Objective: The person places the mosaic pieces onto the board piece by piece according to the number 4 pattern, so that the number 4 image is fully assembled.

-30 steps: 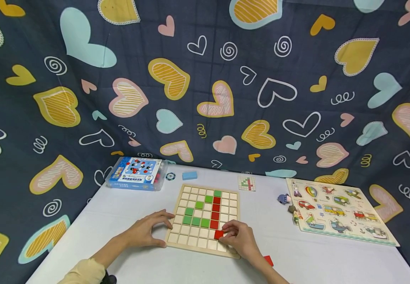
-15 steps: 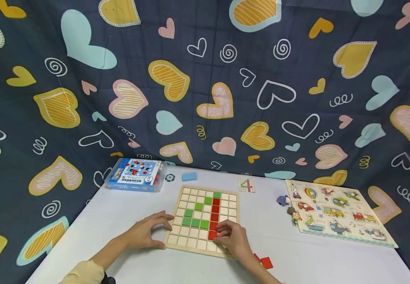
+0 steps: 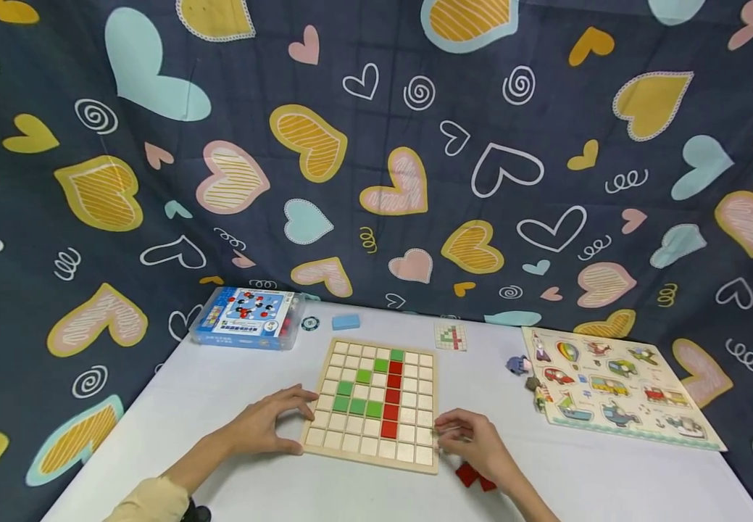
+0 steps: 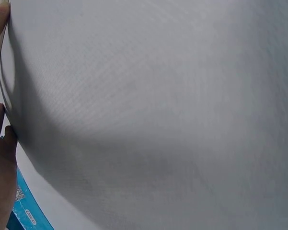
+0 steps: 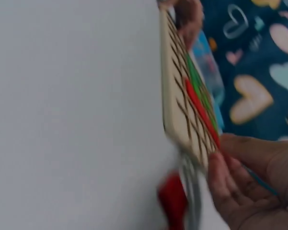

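Observation:
A wooden grid board [image 3: 350,438] lies on the white table, with green tiles [image 3: 358,406] in a stepped shape and a red column [image 3: 391,406] beside them. My left hand [image 3: 270,426] rests against the board's left edge, fingers spread and relaxed. My right hand [image 3: 474,442] hovers just off the board's front right corner, fingers loosely bent and holding nothing. It is directly above two loose red tiles [image 3: 467,475]. In the right wrist view, which is blurred, the board [image 5: 175,110] stands edge-on, with a red tile [image 5: 172,201] beside my right hand [image 5: 249,187].
At the back left are a blue plastic box [image 3: 246,319], a round chip [image 3: 311,323] and a blue block [image 3: 346,321]. A pattern card [image 3: 451,337] lies behind the board. A vehicle puzzle [image 3: 614,384] and small figures [image 3: 518,365] sit to the right. Heart-patterned cloth hangs behind.
My right hand left a red tile in the column's lowest cell, then drew back right, off the board, to the loose red tiles. The left hand stayed put.

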A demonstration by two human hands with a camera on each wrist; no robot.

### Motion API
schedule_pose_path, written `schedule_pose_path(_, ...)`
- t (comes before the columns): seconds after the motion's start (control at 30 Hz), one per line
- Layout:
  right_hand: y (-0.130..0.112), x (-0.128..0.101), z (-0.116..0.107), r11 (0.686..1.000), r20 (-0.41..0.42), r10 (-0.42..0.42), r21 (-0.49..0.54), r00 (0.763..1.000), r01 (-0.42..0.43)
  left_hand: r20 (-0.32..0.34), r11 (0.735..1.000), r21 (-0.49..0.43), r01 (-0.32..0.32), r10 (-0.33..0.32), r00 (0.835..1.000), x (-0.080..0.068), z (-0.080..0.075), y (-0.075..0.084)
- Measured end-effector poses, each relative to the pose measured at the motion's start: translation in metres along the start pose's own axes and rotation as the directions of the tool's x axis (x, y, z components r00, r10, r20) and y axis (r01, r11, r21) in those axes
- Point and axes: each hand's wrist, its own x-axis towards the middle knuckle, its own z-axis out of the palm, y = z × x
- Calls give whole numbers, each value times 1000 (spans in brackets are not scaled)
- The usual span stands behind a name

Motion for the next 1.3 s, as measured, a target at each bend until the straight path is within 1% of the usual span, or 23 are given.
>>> schedule_pose_path(0.13,10,-22,-28,999,5,46,-26,999,-46,-5,1000,7,8,-8,1000,0,-1,1)
schedule_pose_path(0.2,17,-31,-39,998,34,54,-27,998,-53,-10,1000,12,8,-8,1000,0,-2,1)
schedule_pose_path(0.3,26,-42,-50,998,109,56,-12,992,-55,-13,1000,16,7,-7,1000,-1,-2,1)
schedule_pose_path(0.37,30,-46,-53,999,154,54,-4,987,-54,-14,1000,15,6,-6,1000,-1,-2,0)
schedule_pose_path(0.43,34,-48,-55,999,175,49,-5,983,-49,-16,1000,14,7,-6,1000,-1,-3,-1)
schedule_pose_path(0.7,37,-50,-56,998,152,61,-7,987,-61,-22,1000,8,-12,12,1000,2,-5,-2)
schedule_pose_path(0.83,37,-54,-54,998,106,23,-56,994,-18,-25,1000,-3,-17,17,1000,1,-5,-1)
schedule_pose_path(0.93,39,-58,-52,996,47,14,-93,999,-9,-23,1000,-4,-19,19,1000,1,-4,-1)
schedule_pose_path(0.97,39,-59,-51,995,22,17,-96,1000,-15,-23,1000,-5,-21,21,1000,1,-4,0)
schedule_pose_path(1.07,39,-60,-47,992,-72,71,-96,995,-78,-18,1000,-7,-21,21,1000,0,-2,0)
schedule_pose_path(1.13,37,-60,-44,986,-146,124,-90,981,-138,-16,1000,-8,-22,22,1000,0,-1,1)
schedule_pose_path(1.17,37,-59,-42,982,-183,153,-83,971,-171,-16,1000,-9,-22,22,1000,0,-1,1)
schedule_pose_path(1.3,32,-54,-32,963,-315,232,-56,920,-263,-12,1000,-6,-15,15,1000,-1,0,2)
